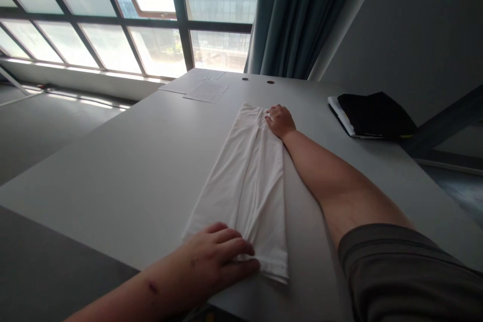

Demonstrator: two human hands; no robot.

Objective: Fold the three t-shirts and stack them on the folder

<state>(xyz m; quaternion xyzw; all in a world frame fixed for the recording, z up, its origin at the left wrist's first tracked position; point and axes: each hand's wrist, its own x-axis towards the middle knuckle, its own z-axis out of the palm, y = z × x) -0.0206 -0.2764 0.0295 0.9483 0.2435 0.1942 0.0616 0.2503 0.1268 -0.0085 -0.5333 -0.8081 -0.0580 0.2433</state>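
White pants (241, 181) lie lengthwise on the table, with their gathered waistband at the far end and the leg hems near me. Creases run down both legs. My left hand (222, 256) rests on the near end of the legs, fingers apart and slightly bent, with a bit of white cloth showing between finger and thumb. At the far right corner of the waistband, my right hand (279, 119) lies on the cloth with its fingers spread. Its fingertips touch the gathered edge.
The pants lie on a white table (143, 186). Printed sheets of paper (207, 90) lie at its far left. A black folder or cloth bundle with white edges (373, 113) sits at the right. Two round holes pierce the far edge, before a blue curtain (298, 15) and windows.
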